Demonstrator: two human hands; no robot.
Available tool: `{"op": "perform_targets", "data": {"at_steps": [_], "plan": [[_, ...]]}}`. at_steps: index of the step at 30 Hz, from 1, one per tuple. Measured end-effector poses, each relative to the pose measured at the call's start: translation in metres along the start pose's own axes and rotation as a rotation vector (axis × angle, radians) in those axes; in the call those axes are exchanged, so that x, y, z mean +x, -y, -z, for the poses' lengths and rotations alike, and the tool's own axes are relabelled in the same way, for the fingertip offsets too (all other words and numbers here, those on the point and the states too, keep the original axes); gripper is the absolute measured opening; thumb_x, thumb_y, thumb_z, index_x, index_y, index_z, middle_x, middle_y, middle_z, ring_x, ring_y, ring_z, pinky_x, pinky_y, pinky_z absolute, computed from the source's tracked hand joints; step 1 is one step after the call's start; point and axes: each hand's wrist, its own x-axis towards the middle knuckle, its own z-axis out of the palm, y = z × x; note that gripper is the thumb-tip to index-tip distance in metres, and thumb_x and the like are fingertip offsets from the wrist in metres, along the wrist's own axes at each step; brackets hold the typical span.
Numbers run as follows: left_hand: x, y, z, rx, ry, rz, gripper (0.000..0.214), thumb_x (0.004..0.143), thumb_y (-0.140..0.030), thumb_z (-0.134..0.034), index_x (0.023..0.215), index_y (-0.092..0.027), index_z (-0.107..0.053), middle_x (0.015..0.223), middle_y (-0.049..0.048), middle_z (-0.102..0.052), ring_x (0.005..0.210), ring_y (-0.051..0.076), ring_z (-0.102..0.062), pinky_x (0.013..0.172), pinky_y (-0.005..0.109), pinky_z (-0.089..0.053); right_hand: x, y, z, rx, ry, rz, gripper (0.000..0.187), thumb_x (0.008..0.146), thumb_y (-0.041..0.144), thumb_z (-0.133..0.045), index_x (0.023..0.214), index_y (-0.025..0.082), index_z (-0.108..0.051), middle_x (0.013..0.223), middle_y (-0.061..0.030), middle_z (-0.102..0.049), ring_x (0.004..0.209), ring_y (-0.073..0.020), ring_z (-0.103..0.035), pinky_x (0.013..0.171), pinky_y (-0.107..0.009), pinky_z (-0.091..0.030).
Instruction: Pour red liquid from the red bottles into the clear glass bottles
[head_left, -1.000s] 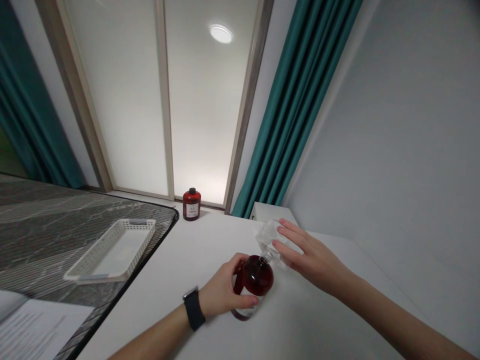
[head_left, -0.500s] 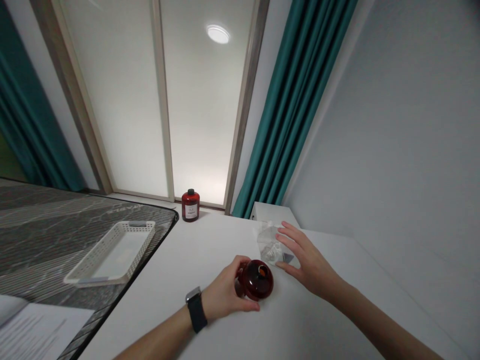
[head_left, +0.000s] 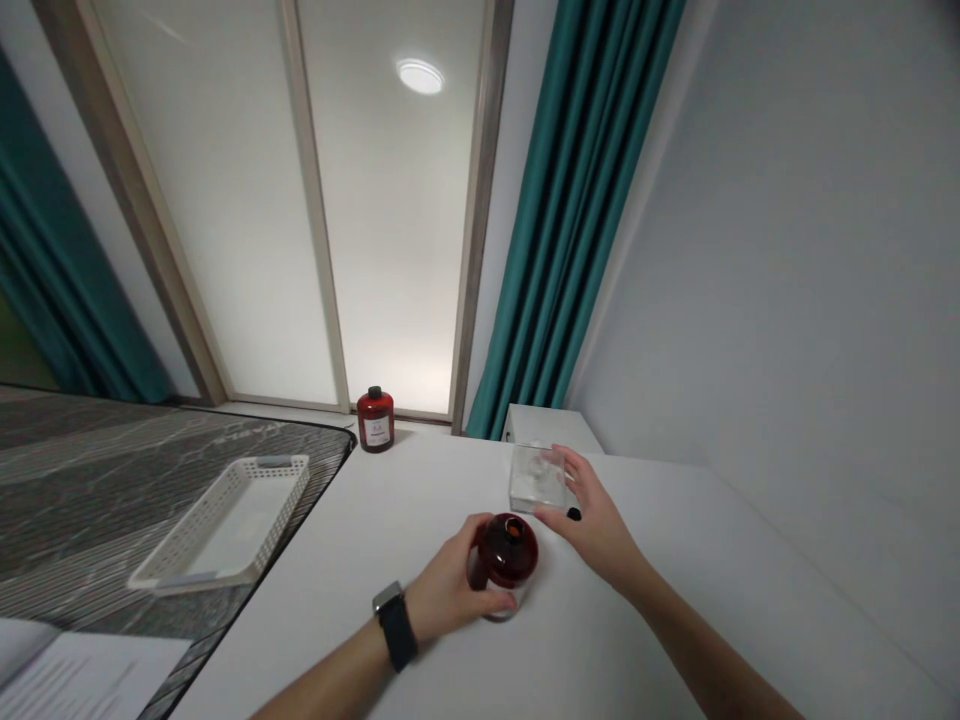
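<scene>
— Labels in the head view?

— One white label on the second red bottle (head_left: pixel 375 428), near the foot of the frosted glass door (head_left: pixel 390 220); print too small to read. Also a pale strip low on the dark red bottle (head_left: pixel 504 550), mostly behind fingers, unreadable too.

— Counts?

— Two red bottles. One clear plastic pack (head_left: pixel 536 480). One small black knob (head_left: pixel 574 514). One white plastic basket (head_left: pixel 289 505). One sheet of printed paper (head_left: pixel 90 685). One white cabinet (head_left: pixel 547 428). Two teal curtains (head_left: pixel 577 220) (head_left: pixel 67 290), one on each side of the door.

— And the dark red bottle, up close?

— Glossy, round-shouldered, no cap, open neck facing up, orange glint inside. Position: on the near part of the white table (head_left: pixel 637 640), just beside the clear plastic pack. Contact with the tabletop: impossible to tell.

— Left hand (head_left: pixel 448 572)?

— Fingers clenched around the side of the bottle. Black-strapped watch (head_left: pixel 396 630) on the wrist.

— Right hand (head_left: pixel 596 535)?

— Fingers (head_left: pixel 561 456) against the right edge of the clear plastic pack, thumb low beside the bottle, black knob just under the fingers. Firm grip or light touch: impossible to say.

— Anything further left?

— Basket on a gray marble-patterned mat (head_left: pixel 82 470), well apart from both hands; paper at the mat's near corner.
</scene>
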Motion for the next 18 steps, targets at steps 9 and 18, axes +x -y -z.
{"op": "perform_targets", "data": {"at_steps": [9, 18], "plan": [[-0.002, 0.012, 0.005, 0.046, -0.012, -0.116, 0.111, 0.068, -0.072, -0.070, 0.149, -0.017, -0.017, 0.139, 0.0194, -0.049, 0.128, 0.034, -0.047, 0.110, 0.050, -0.032, 0.007, 0.010, -0.013, 0.264, 0.077, 0.003, 0.072, 0.074, 0.042, -0.076, 0.133, 0.028, -0.038, 0.141, -0.0133, -0.051, 0.129, -0.0294, -0.051, 0.107, -0.051, -0.041], [0.007, -0.026, 0.036, 0.309, -0.240, -0.386, 0.082, 0.083, -0.061, -0.064, 0.147, -0.025, -0.027, 0.148, 0.0148, -0.036, 0.133, 0.035, -0.039, 0.111, 0.053, -0.032, 0.010, 0.021, -0.026, 0.166, 0.202, 0.088, 0.071, 0.078, 0.038, -0.072, 0.139, 0.028, -0.037, 0.140, -0.0126, -0.053, 0.131, -0.0293, -0.050, 0.108, -0.050, -0.040]]}}
